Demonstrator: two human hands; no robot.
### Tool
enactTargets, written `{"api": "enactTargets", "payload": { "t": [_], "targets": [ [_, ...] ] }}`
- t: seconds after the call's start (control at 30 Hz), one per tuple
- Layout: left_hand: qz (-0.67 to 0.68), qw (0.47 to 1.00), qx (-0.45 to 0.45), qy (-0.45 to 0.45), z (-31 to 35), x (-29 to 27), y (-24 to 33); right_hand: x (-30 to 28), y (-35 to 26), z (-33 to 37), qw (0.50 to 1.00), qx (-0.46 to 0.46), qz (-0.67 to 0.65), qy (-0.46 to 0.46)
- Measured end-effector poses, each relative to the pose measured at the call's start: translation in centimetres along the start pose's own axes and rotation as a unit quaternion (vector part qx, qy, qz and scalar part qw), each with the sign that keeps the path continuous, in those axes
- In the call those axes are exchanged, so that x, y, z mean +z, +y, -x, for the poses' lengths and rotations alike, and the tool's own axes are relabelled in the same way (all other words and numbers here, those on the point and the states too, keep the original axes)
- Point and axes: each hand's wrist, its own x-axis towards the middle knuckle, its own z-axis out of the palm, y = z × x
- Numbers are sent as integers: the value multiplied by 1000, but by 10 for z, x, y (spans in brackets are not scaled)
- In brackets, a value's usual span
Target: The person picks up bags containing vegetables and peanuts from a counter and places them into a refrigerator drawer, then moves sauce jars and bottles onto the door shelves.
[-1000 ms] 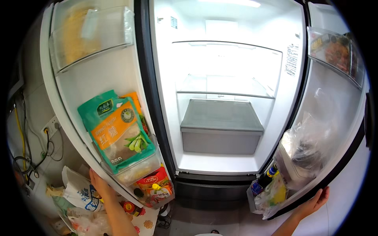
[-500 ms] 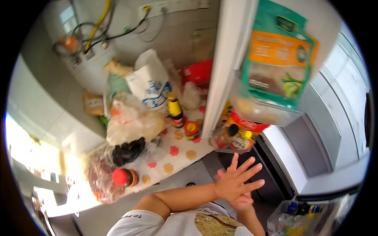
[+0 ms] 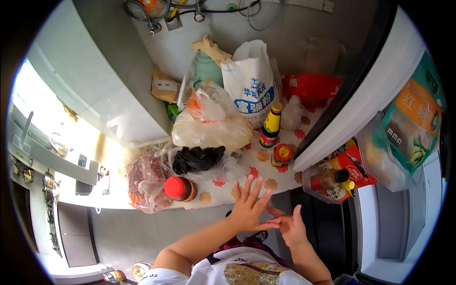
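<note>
Bag with reddish contents (image 3: pixel 146 176): left of centre in my view, clear plastic, lying on the flower-patterned table (image 3: pixel 225 194).
Red-lidded jar (image 3: pixel 176 189): upright near the table's front edge, dark inside, left of both hands.
Black bag (image 3: pixel 198 159): crumpled amid clear plastic; contents hidden from me.
Pale bag (image 3: pixel 209 130): bulging just above it in the frame, translucent; I can't make out what it holds.
White sack (image 3: pixel 249 80): upper centre, standing, printed in blue.
Left hand (image 3: pixel 248 209): lower centre, released and holding nothing, fingers fanned toward the table; I judge it the hand nearer to the small jar (image 3: pixel 282 156).
Yellow-capped bottle (image 3: pixel 271 122): dark, upright, long axis running up and slightly right, just beyond the small jar.
Small jar's place: right of centre, above and slightly right of the left fingertips, apart from both hands; squat and upright.
Right hand (image 3: pixel 291 230): thumb raised, fingers loose, grasping nothing; whether its fingertips touch the left hand, I can't tell.
Lower door bin (image 3: pixel 306 183): right side, holding a black-capped bottle (image 3: pixel 328 179) and a red packet (image 3: pixel 355 170).
Upper door bin (image 3: pixel 366 138): far right, a teal-and-orange pouch (image 3: pixel 413 123) standing in it.
</note>
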Motion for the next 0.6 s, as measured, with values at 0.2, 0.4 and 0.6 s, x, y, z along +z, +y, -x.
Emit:
{"api": "enactTargets", "payload": {
  "t": [0.2,0.4,0.6],
  "targets": [
    [-86,995,-42,42,-10,-69,-49,42,-23,-61,981,-84,134,114],
    [-138,977,-162,1,-44,-107,-101,97,-25,-123,975,-168,143,40],
    [-244,920,-304,-41,-68,-157,-173,108,1,-143,966,-98,240,0]
  ]
}}
